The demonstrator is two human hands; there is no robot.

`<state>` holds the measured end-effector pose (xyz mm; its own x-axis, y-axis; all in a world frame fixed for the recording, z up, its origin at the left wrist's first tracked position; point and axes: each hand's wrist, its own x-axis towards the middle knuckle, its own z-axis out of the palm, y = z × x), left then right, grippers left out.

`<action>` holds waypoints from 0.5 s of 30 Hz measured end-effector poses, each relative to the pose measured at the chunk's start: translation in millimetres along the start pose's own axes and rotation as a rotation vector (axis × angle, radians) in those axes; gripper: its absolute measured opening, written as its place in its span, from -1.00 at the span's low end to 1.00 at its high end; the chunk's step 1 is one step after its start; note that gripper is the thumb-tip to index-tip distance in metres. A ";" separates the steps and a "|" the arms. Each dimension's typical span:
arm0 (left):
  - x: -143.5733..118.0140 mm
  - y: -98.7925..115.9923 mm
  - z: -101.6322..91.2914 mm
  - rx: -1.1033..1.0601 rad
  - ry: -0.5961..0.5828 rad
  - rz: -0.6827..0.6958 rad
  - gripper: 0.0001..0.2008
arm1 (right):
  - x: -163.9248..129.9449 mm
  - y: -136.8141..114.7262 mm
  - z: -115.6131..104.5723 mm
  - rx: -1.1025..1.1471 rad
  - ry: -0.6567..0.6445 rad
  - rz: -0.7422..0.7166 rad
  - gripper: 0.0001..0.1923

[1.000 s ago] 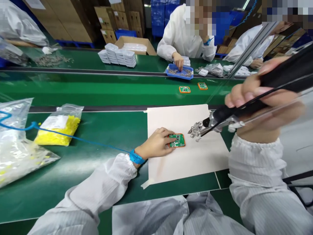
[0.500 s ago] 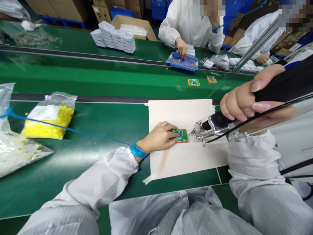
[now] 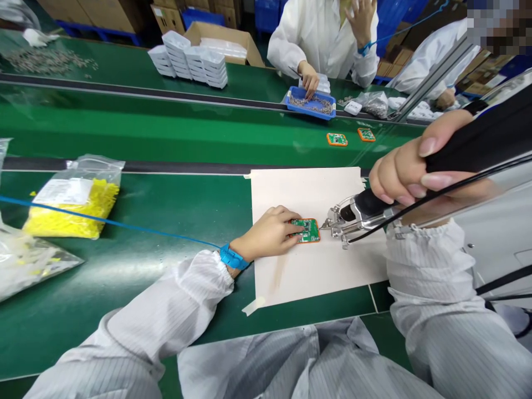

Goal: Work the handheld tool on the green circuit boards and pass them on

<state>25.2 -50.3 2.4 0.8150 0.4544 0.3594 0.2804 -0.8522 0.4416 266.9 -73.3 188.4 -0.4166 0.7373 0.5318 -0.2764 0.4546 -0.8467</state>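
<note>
My left hand [image 3: 272, 233] rests on the white sheet [image 3: 320, 277] and grips a small green circuit board [image 3: 308, 230] in an orange frame, its fingers lying over the board's left side. A blue strap with a cord circles that wrist. My right hand [image 3: 409, 166] is wrapped round the thick black handle of a soldering iron [image 3: 366, 208] with a metal feed attachment and a black cable. The iron's pointed tip is right at the board's right edge; whether it touches, I cannot tell.
On the green belt beyond lie two more framed boards [image 3: 337, 139]. A bag of yellow parts [image 3: 75, 205] and another clear bag [image 3: 33, 263] lie at left. Across the belt a person's hand [image 3: 308, 77] reaches into a blue tray [image 3: 310, 113]; white trays [image 3: 189, 61] are stacked there.
The iron's tip has moved slightly left, closer to the board. The two boards on the belt have shifted right. My left hand keeps its place on the board.
</note>
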 end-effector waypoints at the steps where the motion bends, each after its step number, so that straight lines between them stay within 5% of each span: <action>1: 0.0 -0.2 -0.1 -0.001 -0.002 0.000 -0.70 | 0.2 1.9 0.1 0.009 -0.025 -0.022 -0.81; 9: 0.7 -0.1 -1.9 -0.003 -0.009 0.003 -0.70 | 0.7 5.1 -1.6 -0.012 -0.102 -0.050 -0.72; 15: 2.1 1.4 -4.7 -0.003 -0.022 0.001 -0.69 | 2.4 4.5 8.5 0.017 -0.082 -0.016 -0.86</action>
<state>24.9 -49.3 7.6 0.8263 0.4475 0.3419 0.2781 -0.8522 0.4433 257.2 -73.7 186.0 -0.4813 0.6867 0.5449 -0.2976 0.4567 -0.8384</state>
